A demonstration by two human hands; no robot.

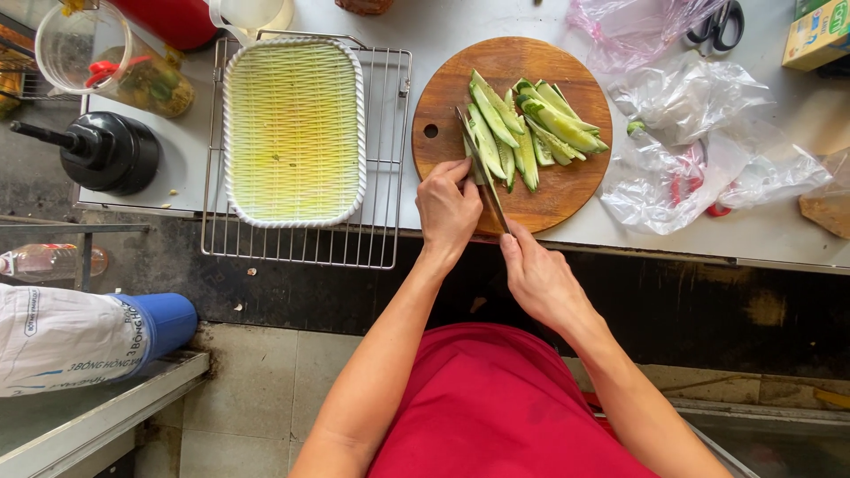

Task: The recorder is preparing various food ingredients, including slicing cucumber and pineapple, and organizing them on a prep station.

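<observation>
A round wooden cutting board (549, 196) lies on the white counter with several long cucumber slices (531, 128) piled on it. My right hand (538, 276) grips the handle of a knife (482, 173) whose blade runs up across the board's left part, among the leftmost slices. My left hand (447, 208) rests at the board's near left edge, fingers curled on a cucumber piece beside the blade.
A white woven tray (294, 131) sits on a wire rack (381, 239) left of the board. Crumpled plastic bags (691, 150), scissors (719, 26) and a carton (815, 35) lie to the right. A glass jar (115, 62) and black lid (106, 152) stand at far left.
</observation>
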